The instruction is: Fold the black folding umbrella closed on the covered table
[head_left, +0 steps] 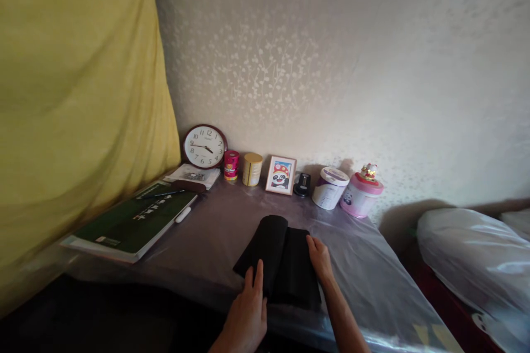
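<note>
Fingers of the left hand lie straight against the left part of a black cloth, a narrow gap between the foremost two, the thumb lower down by the near side; whether they grip it, I cannot tell. The right hand has the cloth's right edge pinched, thumb and fingertips drawn close together. The cloth, folded and divided by a lengthwise crease, rests on the table close to its front edge, with a raised left half overlapping the flatter right one. Transparent sheeting covers the tabletop and bends over that edge.

To the right of the right forearm, open tabletop runs to the slanting right edge; a plastic-wrapped bundle sits beyond it. On the left, a strip of surface separates the cloth from a green book, whose near corner comes close to the front edge. A white marker lies just beside the book, a dark pen on top.

Past the cloth, more free surface reaches the back row: from the right, a pink tub, white tub, small black object, panda picture, yellow can, red can and round clock, with the patterned wall behind.
</note>
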`<control>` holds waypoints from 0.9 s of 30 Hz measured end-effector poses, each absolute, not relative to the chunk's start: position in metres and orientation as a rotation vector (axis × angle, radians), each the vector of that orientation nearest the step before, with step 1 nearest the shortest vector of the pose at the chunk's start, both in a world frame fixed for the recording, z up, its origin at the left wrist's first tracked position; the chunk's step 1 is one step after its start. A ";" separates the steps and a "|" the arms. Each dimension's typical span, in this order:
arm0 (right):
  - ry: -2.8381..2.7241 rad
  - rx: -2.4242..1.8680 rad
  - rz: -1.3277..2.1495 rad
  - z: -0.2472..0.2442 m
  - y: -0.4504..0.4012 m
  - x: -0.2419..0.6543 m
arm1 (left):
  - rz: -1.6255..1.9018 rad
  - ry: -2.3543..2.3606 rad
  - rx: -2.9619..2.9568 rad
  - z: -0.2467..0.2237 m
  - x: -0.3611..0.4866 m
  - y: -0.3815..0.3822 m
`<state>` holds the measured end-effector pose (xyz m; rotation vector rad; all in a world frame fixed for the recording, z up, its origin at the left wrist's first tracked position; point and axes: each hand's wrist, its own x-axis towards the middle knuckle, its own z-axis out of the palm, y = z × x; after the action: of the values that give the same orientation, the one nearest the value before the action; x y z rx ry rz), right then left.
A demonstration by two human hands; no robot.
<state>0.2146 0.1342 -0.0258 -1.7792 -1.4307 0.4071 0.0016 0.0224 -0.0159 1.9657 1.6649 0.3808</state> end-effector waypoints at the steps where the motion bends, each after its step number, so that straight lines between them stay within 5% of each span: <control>1: -1.439 -1.751 0.397 -0.023 0.136 0.214 | 0.357 1.679 1.974 -0.015 0.002 0.022; 11: -1.542 -1.652 0.351 0.009 0.164 0.180 | 0.108 1.743 2.020 -0.007 0.013 0.017; 27: -1.680 -1.828 0.475 -0.009 0.175 0.119 | 0.150 1.754 2.051 -0.007 0.010 0.018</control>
<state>0.1193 0.1748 -0.0094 -1.8276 -1.6805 0.4752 0.0103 0.0184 -0.0073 2.0513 1.7539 0.1501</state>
